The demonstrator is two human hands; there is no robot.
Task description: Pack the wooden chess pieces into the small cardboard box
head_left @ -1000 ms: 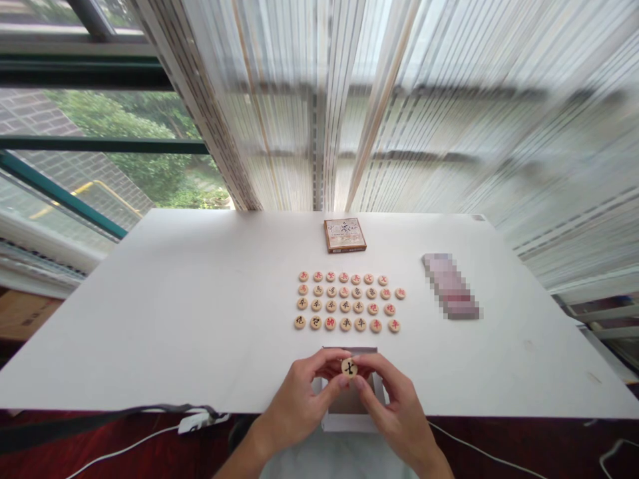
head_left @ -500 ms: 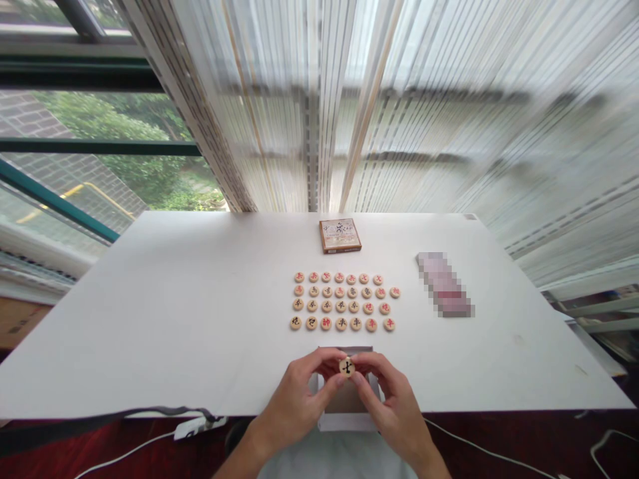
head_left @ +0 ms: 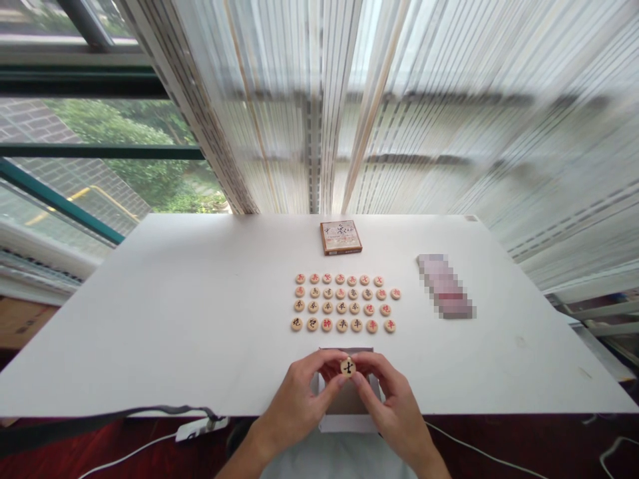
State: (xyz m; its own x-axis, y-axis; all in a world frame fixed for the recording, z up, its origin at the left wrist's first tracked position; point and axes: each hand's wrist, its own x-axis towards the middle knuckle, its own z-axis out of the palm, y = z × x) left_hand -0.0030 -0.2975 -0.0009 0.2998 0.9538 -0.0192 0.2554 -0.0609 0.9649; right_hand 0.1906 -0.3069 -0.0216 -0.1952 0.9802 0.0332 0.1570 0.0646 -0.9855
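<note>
Between the fingertips of my left hand (head_left: pixel 305 389) and my right hand (head_left: pixel 390 392) is a round wooden Chinese chess piece (head_left: pixel 348 367), its black character facing me. Thumbs and fingers of both hands pinch it from the two sides. Directly below it lies an open box (head_left: pixel 349 423) with pale walls, at the table's front edge, partly hidden by my hands. Beyond the box, several more Chinese chess pieces (head_left: pixel 342 325) lie face up in four rows, some with red characters and some with black.
A flat brown-edged box lid (head_left: pixel 341 237) with printed characters lies behind the rows. To the right is a blurred-out pinkish item (head_left: pixel 446 286). The white table (head_left: pixel 164 319) ends at a window and striped curtain (head_left: pixel 279 133). A power strip (head_left: pixel 200 428) hangs by the front edge.
My view has shifted very slightly, so everything sits a little lower. Both hands stay in place, still pinching the same Chinese chess piece.
</note>
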